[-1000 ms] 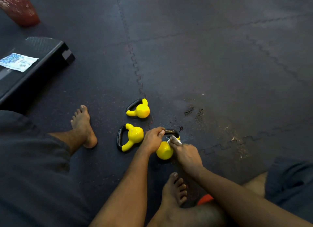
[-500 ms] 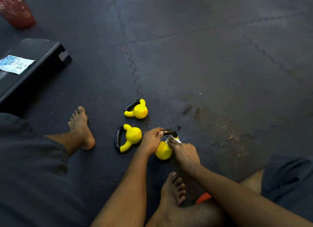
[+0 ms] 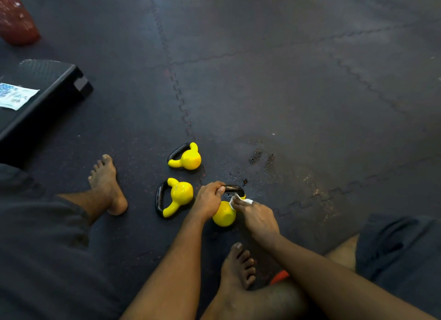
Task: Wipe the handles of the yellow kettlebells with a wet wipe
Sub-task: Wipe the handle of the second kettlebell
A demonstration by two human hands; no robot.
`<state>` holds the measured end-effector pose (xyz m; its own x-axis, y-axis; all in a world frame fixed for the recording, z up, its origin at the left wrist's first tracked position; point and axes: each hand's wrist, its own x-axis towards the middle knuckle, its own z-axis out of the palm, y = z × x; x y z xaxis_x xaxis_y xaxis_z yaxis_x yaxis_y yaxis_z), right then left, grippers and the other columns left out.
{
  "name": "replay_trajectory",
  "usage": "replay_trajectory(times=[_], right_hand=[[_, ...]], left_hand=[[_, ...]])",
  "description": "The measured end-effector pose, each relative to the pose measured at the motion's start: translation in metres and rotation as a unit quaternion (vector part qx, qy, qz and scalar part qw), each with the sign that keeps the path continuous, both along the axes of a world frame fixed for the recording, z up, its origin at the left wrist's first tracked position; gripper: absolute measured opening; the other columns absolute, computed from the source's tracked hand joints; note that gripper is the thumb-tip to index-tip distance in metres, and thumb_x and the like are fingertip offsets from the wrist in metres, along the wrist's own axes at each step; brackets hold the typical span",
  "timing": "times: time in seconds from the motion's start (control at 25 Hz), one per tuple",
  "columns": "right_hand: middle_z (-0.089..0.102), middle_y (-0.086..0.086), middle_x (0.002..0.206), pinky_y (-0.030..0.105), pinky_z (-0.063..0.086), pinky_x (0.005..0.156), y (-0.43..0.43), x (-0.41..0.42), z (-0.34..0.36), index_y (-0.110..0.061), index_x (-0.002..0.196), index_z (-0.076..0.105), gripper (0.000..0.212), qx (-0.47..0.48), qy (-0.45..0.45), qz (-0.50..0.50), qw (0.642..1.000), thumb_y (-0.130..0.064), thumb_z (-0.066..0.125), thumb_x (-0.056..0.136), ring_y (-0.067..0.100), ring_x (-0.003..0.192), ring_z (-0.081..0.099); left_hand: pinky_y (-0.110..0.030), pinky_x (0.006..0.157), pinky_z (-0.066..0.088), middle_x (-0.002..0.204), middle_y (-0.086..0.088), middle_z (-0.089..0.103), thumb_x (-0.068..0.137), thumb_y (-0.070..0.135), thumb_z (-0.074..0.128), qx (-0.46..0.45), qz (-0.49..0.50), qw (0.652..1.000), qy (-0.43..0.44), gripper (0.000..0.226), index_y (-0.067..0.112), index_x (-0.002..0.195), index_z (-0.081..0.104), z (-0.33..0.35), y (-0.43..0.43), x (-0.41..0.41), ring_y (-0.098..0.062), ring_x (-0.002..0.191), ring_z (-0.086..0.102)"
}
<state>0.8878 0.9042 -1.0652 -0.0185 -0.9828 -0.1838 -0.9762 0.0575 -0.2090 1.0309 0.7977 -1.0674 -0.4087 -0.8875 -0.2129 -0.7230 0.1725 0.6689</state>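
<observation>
Left hand (image 3: 207,199): is being curled round the left end of the black handle (image 3: 235,189), thumb on top, seemingly so that the weight is being steadied against the rubbing.
Right hand (image 3: 259,218): is being closed in a pinch on the wet wipe (image 3: 244,200), which is being pressed to the handle's right end, where black meets yellow.
Held kettlebell (image 3: 224,215): is being kept between the two hands, body nearer the person than the handle. Whether it is upright or tilted cannot be told.
Middle kettlebell (image 3: 180,194): is lying on its side just left of the left hand, handle turned away from it, and is not being touched.
Far kettlebell (image 3: 188,158): is lying beyond the left hand, apart from the other two. Whether either idle handle is already wiped cannot be judged.
Floor mat (image 3: 298,92): is being used as the work surface.
Wipe packet (image 3: 16,95): is lying on the black step (image 3: 55,78), well left of both hands, presumably for fresh wipes.
</observation>
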Motion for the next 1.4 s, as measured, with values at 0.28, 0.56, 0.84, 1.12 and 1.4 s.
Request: replay_trajectory(times=[0.28,0.56,0.84,1.12,1.4], right_hand=[[0.054,0.017,0.139,0.040,0.034,0.111,0.009,-0.007,-0.003,-0.031,0.115,0.070,0.032,-0.065,-0.126,-0.267,0.953,-0.025,0.053,0.089,0.028,0.139,0.040],[0.074,0.005,0.107,0.030,0.050,0.083,-0.015,0.005,0.005,-0.025,0.108,0.075,0.028,-0.081,-0.413,-0.434,0.796,-0.013,0.060,0.087,0.022,0.100,0.066],[0.072,0.002,0.089,0.021,0.043,0.063,-0.011,0.017,-0.001,-0.029,0.117,0.070,0.041,-0.119,-0.418,-0.383,0.815,-0.003,0.053,0.091,0.010,0.070,0.057],[0.072,0.002,0.094,0.012,0.041,0.060,-0.011,0.012,-0.004,-0.029,0.120,0.068,0.036,-0.115,-0.419,-0.380,0.817,-0.008,0.056,0.093,0.010,0.073,0.058],[0.075,0.006,0.092,0.021,0.040,0.063,-0.020,0.009,-0.011,-0.030,0.117,0.070,0.036,-0.126,-0.409,-0.366,0.827,-0.008,0.056,0.092,0.008,0.065,0.053]], left_hand=[[-0.037,0.093,0.044,0.119,-0.013,0.065,0.101,0.021,0.046,0.028,0.041,0.998,0.041,0.027,0.011,0.120,0.063,0.006,0.007,0.008,-0.030,0.109,0.058],[-0.040,0.090,0.044,0.111,-0.011,0.066,0.100,0.021,0.048,0.022,0.008,0.999,0.035,0.024,0.016,0.116,0.065,0.003,0.017,0.006,-0.031,0.103,0.058],[-0.039,0.091,0.046,0.112,-0.011,0.066,0.100,0.020,0.048,0.006,0.018,0.999,0.032,0.025,0.016,0.120,0.062,-0.001,0.017,0.008,-0.029,0.104,0.059],[-0.041,0.093,0.043,0.114,-0.014,0.064,0.101,0.019,0.045,-0.025,0.005,1.000,0.006,0.027,0.013,0.121,0.061,0.004,0.015,0.001,-0.031,0.106,0.057],[-0.042,0.091,0.046,0.113,-0.012,0.064,0.101,0.022,0.045,-0.010,0.005,1.000,0.021,0.026,0.016,0.122,0.061,0.003,0.017,0.008,-0.029,0.104,0.057]])
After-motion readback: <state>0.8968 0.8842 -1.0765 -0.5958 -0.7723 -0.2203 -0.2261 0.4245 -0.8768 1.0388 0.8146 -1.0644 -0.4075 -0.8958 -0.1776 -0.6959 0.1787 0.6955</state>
